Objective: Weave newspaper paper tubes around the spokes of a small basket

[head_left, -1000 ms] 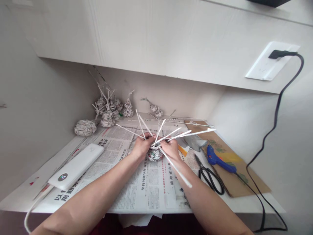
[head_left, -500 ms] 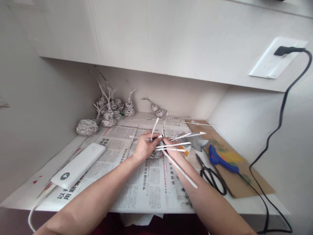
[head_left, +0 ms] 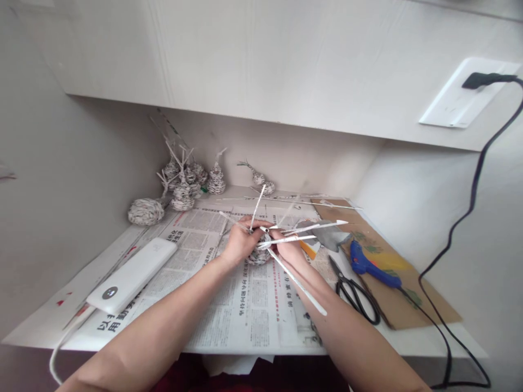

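Between my hands is a small round woven piece point(head_left: 259, 257) of rolled newspaper, with several long paper sticks point(head_left: 297, 281) spreading out from its top. My left hand point(head_left: 240, 239) is closed around its left side, thumb near the top. On the right, my right hand point(head_left: 288, 246) has its fingers closed among the paper sticks at the top edge; the fingertips are partly hidden by them. One paper tube's open end point(head_left: 267, 230) shows between the two hands. Below the piece lies a newspaper sheet point(head_left: 220, 305).
Woven paper gourds point(head_left: 182, 195) stand at the back left. A white power bank point(head_left: 133, 275) with a cable lies on the left. To the right are black scissors point(head_left: 354, 294), a blue glue gun point(head_left: 372, 267) with its cord, and cardboard point(head_left: 402, 310). Loose paper sticks point(head_left: 327, 204) lie behind.
The sticks around the woven piece have shifted: fewer point right, and one near the right hand is blurred as it moves at the back. Both hands stay on the piece.
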`<state>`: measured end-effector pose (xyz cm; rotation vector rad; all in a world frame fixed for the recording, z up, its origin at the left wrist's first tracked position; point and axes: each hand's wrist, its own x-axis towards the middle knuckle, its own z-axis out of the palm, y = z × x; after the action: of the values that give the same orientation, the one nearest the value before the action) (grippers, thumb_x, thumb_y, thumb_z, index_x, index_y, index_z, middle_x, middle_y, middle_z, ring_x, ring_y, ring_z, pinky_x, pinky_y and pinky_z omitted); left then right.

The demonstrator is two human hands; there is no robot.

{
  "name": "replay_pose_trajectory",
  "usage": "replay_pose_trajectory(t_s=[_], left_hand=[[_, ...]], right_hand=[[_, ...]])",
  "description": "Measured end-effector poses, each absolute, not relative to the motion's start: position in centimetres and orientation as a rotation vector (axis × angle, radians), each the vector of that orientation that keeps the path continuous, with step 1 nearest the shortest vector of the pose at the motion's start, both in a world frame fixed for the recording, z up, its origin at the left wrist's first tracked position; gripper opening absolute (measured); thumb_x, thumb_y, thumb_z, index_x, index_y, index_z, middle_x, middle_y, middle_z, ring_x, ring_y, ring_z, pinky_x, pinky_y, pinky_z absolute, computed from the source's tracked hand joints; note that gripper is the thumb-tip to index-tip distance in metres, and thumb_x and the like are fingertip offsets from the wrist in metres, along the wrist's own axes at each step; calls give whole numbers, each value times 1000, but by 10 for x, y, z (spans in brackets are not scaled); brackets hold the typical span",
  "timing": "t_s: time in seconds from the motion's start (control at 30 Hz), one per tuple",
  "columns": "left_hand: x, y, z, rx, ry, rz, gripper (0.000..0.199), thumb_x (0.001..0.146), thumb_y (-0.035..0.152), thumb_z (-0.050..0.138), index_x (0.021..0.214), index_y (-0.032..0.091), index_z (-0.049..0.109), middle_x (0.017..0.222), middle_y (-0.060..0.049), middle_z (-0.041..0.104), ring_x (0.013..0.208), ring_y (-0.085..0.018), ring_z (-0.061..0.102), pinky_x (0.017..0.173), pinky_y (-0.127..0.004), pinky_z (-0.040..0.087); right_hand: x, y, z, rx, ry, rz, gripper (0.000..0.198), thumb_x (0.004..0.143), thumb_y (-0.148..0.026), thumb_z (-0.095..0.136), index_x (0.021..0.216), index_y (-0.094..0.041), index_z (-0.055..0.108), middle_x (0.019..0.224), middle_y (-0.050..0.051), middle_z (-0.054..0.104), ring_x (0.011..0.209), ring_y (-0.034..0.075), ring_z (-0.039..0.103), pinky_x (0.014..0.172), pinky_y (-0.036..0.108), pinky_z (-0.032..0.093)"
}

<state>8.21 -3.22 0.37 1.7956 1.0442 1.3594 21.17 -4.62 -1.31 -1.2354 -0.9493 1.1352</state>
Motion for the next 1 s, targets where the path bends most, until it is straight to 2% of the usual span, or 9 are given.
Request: replay_pose_trajectory(t_s=[0.17,0.3,0.47,0.6,0.8,1.0], left_hand=[[75,-28,9,1781,1096,1285,17,75,22,66,87,20,77,87,-6,74,83,-21,67,78,-31,50],[72,-29,13,1661,1160,1269,16,71,22,68,83,16,75,81,-5,74,73,-20,67,72,-29,51],[69,-28,17,1758,1147,1231,15,67,26,71,77,16,76,78,-7,74,74,-21,67,71,-29,50],[66,-27,21,1699,1106,1158,23,67,34,73,80,15,76,81,-8,74,78,-22,67,72,-29,50],[67,-25,16,1635,1194,1241,27,74,41,65,71,15,72,66,-2,69,62,-16,60,58,-24,43],[67,-22,12,1578,1217,1249,27,73,41,66,67,15,69,60,-1,65,58,-15,57,56,-24,42]], right_hand=[[212,-47,-9,-1124,-787,1358,14,60,-27,70,63,-17,61,48,-1,61,42,14,54,41,25,45],[212,-51,-2,-1031,-736,1454,17,59,-24,73,70,-14,66,56,1,65,47,12,57,46,22,49],[208,-54,0,-1069,-676,1435,26,63,-35,77,70,-13,66,58,2,65,45,11,56,42,23,48],[206,-54,0,-1052,-653,1386,22,59,-28,77,71,-13,66,57,1,64,45,11,56,41,23,49],[202,-59,9,-1082,-691,1319,18,55,-22,74,68,-14,65,56,0,63,44,10,53,41,22,46],[203,-60,6,-1063,-784,1239,17,56,-23,72,69,-15,64,53,0,62,42,12,52,41,24,44]])
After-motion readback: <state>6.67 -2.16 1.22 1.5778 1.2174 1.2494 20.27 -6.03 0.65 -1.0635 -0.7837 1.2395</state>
